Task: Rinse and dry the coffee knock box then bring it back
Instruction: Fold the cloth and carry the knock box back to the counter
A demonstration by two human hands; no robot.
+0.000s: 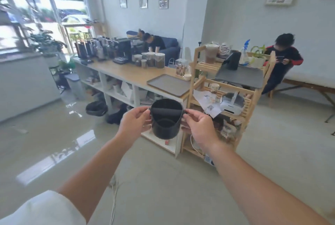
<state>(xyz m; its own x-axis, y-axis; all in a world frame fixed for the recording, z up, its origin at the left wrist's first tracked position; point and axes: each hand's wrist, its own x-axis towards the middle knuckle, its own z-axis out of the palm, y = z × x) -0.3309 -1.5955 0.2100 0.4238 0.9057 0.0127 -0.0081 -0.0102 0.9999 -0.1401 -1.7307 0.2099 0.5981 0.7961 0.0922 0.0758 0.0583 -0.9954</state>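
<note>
Left hand: I am curling my left hand [135, 118] round the left side of the black, round plastic knock box [165, 128], thumb up by the rim.
Right hand: my right hand [198, 123] is gripping the opposite side, fingertips pinching near the end of the black knock bar [165, 111] that crosses the mouth.
Knock box: I am holding it upright in the air in front of me, above the floor, resting on nothing. The inside is looking dark, and I cannot tell whether it is wet or dry.
Ahead: I am facing the long light-wood counter [116, 69], which carries a flat grey tray [168, 85] and, further back, a black coffee machine [123, 51].
Step, as I judge it: I am carrying the box. This could be taking it off to be rinsed or bringing it back clean, and no sink is showing.
Next move: either way, I judge it calls for keeping both grips firm and the box level as I walk.
</note>
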